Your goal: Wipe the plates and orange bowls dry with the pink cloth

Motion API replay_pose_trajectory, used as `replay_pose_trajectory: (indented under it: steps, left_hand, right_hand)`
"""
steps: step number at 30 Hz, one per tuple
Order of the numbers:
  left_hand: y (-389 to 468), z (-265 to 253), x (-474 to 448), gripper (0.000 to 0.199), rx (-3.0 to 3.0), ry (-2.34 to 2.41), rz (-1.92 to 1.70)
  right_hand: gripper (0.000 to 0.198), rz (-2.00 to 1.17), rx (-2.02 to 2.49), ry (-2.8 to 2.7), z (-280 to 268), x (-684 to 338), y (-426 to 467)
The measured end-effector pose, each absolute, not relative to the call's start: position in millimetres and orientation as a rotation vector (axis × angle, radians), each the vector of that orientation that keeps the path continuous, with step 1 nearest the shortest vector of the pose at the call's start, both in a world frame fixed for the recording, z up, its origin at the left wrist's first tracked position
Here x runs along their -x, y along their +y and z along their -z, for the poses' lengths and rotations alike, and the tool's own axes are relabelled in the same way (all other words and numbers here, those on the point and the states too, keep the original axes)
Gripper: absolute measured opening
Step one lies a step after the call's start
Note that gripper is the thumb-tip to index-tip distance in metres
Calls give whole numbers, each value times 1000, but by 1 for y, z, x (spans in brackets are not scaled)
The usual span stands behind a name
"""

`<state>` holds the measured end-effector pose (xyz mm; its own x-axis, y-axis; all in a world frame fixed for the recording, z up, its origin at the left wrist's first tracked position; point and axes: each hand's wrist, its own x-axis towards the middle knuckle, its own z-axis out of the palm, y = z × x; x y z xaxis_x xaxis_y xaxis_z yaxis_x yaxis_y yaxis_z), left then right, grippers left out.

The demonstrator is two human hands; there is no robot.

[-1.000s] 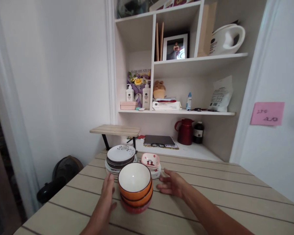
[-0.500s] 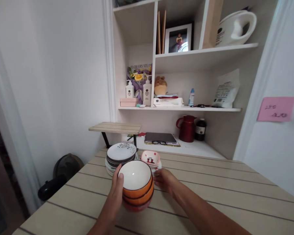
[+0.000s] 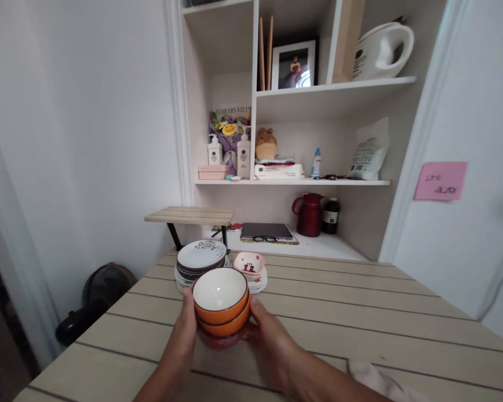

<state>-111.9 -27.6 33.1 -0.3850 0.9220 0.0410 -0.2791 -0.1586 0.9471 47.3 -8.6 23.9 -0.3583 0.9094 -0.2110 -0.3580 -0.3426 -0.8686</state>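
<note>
A stack of bowls (image 3: 223, 330) is in front of me: orange bowls with dark rims and cream insides, over a dark red one. My left hand (image 3: 183, 330) presses against the stack's left side. Gripping it from the right is my right hand (image 3: 270, 341), its fingertips partly hidden behind and under the bowls. Whether the lowest bowl touches the table is unclear. Just behind stands a pile of plates (image 3: 201, 254), the top one white with a floral print. Beside it, a small pink-rimmed dish (image 3: 248, 264) with red patterns sits on white plates (image 3: 259, 282).
The slatted wooden table (image 3: 339, 312) holds a small raised shelf (image 3: 188, 215) at its back left. A greyish cloth (image 3: 377, 379) lies near the front right. Behind are a laptop (image 3: 266, 230), a red jug (image 3: 309, 215) and a dark bottle (image 3: 330, 215).
My right hand has come in from beside the small dish to grip the bowl stack's right side. The view has shifted slightly, and the cloth now shows at lower right.
</note>
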Motion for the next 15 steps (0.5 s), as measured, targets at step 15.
replay_pose_trajectory:
  steps: [15]
  left_hand:
    - [-61,7,133,92,-662,1401,-1757]
  right_hand:
    - [57,-391,1533,-1903,-16,-322,-50]
